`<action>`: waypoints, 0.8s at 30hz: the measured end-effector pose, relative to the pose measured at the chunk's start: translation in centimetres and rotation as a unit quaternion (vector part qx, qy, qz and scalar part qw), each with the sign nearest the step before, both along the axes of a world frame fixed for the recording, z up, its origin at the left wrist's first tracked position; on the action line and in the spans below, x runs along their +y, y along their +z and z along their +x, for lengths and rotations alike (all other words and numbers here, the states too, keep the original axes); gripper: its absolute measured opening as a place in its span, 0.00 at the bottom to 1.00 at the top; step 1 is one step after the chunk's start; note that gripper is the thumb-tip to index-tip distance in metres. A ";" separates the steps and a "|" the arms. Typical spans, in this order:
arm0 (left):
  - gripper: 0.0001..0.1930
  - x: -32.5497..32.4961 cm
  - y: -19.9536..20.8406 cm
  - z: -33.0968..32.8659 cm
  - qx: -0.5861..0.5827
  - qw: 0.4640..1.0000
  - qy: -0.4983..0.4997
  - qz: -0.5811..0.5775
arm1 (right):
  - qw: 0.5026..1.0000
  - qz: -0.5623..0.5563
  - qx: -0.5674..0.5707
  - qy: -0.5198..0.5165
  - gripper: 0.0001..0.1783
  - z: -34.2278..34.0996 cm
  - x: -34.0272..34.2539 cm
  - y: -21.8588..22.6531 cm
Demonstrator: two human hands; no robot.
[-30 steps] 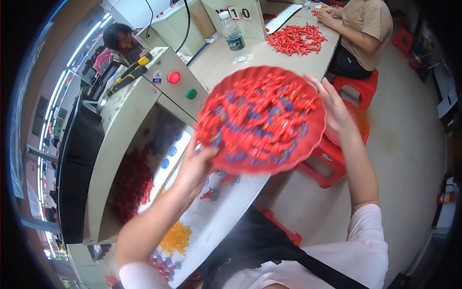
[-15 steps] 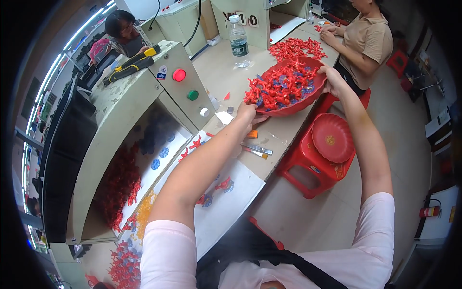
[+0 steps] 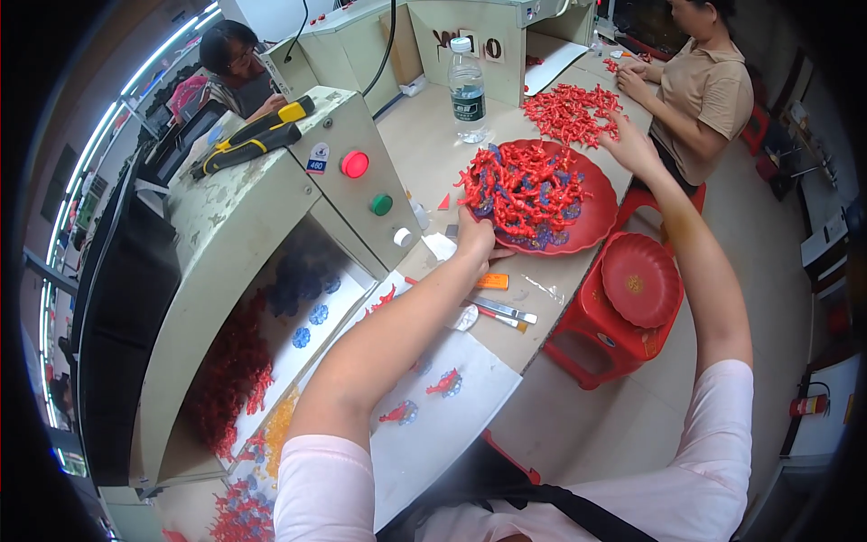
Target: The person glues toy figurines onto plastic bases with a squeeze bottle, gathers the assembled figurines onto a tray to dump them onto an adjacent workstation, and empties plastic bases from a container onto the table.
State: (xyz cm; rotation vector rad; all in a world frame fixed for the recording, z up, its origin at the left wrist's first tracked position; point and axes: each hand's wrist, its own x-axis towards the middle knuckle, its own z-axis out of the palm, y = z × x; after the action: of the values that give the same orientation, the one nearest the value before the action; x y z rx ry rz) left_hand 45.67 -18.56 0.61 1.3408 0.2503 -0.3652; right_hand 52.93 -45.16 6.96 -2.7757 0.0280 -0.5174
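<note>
A clear plastic water bottle with a white cap stands upright on the bench, wrapped in a dark blue-green label band around its middle. On the sloping beige control panel of the machine, a small rounded white-and-blue sticker sits just left of the red push button. Behind the bottle, a white sign with bold black characters is fixed to the beige cabinet front.

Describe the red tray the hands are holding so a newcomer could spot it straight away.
Start at the long beige workbench. Near its front edge sits a round red tray heaped with red plastic pieces, the left hand on its rim. Unlike the bare red plate on the stool, it is piled full.
</note>
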 end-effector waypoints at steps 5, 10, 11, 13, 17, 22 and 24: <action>0.28 0.2 0.6 -0.9 0.031 0.999 -0.007 0.000 | 0.975 0.082 -0.151 0.139 0.37 11.1 12.4 4.6; 0.26 0.4 -0.6 -0.9 0.043 0.998 -0.014 -0.032 | 0.982 0.142 -0.030 0.118 0.31 15.5 19.0 5.9; 0.26 0.2 -0.7 -0.9 0.039 0.998 -0.016 -0.045 | 0.982 0.145 -0.031 0.121 0.31 16.5 19.4 5.7; 0.26 0.6 -0.8 -0.8 0.040 0.998 -0.009 -0.056 | 0.977 0.161 -0.042 0.134 0.30 17.2 21.0 5.6; 0.26 0.7 -0.5 -1.3 0.016 0.998 -0.004 -0.059 | 0.967 0.159 -0.132 0.145 0.27 18.4 23.9 5.1; 0.25 0.1 -0.6 -1.2 -0.005 1.000 0.016 -0.009 | 0.969 0.149 -0.104 0.169 0.35 19.5 25.9 3.9; 0.25 0.5 -0.3 -0.6 0.003 1.000 0.009 -0.021 | 0.971 0.132 -0.081 0.181 0.39 19.6 25.0 3.7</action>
State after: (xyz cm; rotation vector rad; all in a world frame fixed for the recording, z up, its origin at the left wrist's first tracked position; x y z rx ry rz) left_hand 45.05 -18.07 0.34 1.2947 0.2586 -0.3567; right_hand 72.56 -20.15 10.69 -2.3941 -0.4093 -0.5921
